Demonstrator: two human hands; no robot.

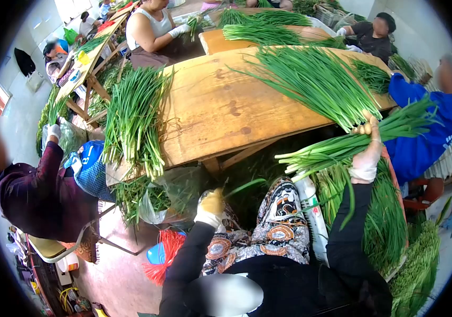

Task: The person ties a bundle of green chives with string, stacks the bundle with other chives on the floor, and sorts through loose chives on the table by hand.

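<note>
My right hand (369,138), with a pale wrap at the wrist, is closed around a bunch of garlic chives (323,151). Their white stem ends point left, the leaves fan out right, and one loose leaf hangs down by my forearm. My left hand (211,205), in a yellowish glove, is closed above my lap, and a single green chive leaf (247,186) sticks out from its fingertips. A large pile of chives (316,84) lies on the wooden table (210,105) just beyond my right hand. Another bundle (136,116) rests at the table's left end.
Beside my right leg stands a crate heaped with chives (379,211). A clear plastic bag (170,193) with trimmings is under the table's left end. Red plastic string (169,253) lies by my left side. Co-workers sit left, right and across.
</note>
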